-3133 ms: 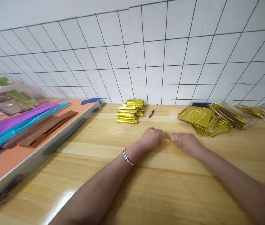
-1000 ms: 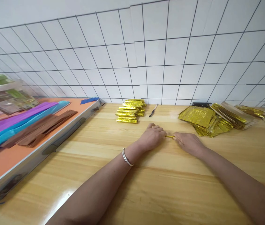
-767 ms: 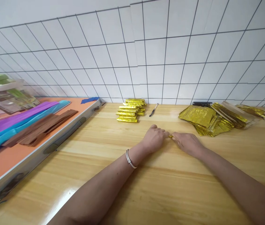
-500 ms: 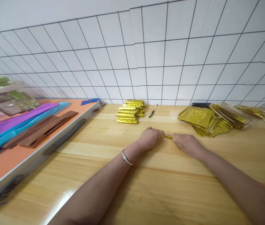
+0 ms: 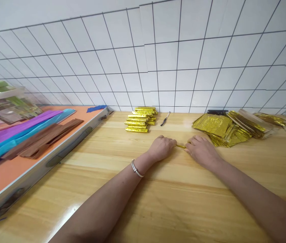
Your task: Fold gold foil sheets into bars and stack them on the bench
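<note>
My left hand [image 5: 162,147] and my right hand [image 5: 201,151] rest close together on the wooden table [image 5: 158,202]. Between them they pinch a narrow gold foil strip [image 5: 181,146], each hand shut on one end; most of the strip is hidden under the fingers. A silver bracelet [image 5: 136,168] circles my left wrist. Behind my left hand lies a stack of folded gold foil bars [image 5: 140,120]. Just beyond my right hand spreads a loose pile of flat gold foil sheets [image 5: 224,130].
A pen [image 5: 165,119] lies near the tiled wall [image 5: 143,60]. At left an orange board [image 5: 11,168] carries purple, blue and brown paper strips [image 5: 29,138] and a clear plastic container [image 5: 6,103]. More foil and a card lie at far right [image 5: 282,121].
Both hands stayed at the same spot, working the gold strip with small motions. My right hand's fingers have shifted slightly upward and forward over the strip's end.
</note>
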Tool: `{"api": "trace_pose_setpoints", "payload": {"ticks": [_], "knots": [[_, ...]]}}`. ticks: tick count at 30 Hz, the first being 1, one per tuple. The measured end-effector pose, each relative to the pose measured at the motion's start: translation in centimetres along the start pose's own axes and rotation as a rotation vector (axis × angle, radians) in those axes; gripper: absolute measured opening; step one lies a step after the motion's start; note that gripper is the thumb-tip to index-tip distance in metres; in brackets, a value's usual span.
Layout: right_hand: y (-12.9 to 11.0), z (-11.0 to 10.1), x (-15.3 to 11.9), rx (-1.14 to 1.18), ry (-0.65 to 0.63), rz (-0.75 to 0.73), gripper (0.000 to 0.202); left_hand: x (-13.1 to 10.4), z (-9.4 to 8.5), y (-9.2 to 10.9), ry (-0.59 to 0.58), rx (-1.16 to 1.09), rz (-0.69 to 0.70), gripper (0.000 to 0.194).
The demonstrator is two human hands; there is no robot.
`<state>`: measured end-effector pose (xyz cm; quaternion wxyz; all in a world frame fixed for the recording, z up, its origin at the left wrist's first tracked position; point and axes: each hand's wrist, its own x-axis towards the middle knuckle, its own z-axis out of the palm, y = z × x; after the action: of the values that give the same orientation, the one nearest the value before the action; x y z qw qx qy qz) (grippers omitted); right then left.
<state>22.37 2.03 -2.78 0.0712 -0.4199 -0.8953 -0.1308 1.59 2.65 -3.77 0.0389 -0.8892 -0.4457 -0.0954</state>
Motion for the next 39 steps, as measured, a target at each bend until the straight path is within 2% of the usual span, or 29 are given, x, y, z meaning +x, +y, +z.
{"api": "trace_pose_setpoints", "payload": {"ticks": [6, 14, 24, 39], "knots": [[-0.8, 0.5, -0.2, 0.044, -0.042, 0.057, 0.022, 0.2, 0.1, 1.2, 0.019, -0.002, 0.053, 0.007], [-0.6, 0.3, -0.5, 0.068, -0.108, 0.117, 0.025, 0.0, -0.1, 1.0, 0.006, -0.011, 0.077, 0.007], [-1.3, 0.5, -0.1, 0.094, -0.143, 0.129, 0.025, 0.2, -1.2, 2.3, 0.027, 0.042, 0.133, 0.01], [-0.9, 0.6, -0.3, 0.185, -0.107, 0.067, 0.024, 0.3, -0.8, 1.0, 0.003, -0.041, 0.171, 0.013]]}}
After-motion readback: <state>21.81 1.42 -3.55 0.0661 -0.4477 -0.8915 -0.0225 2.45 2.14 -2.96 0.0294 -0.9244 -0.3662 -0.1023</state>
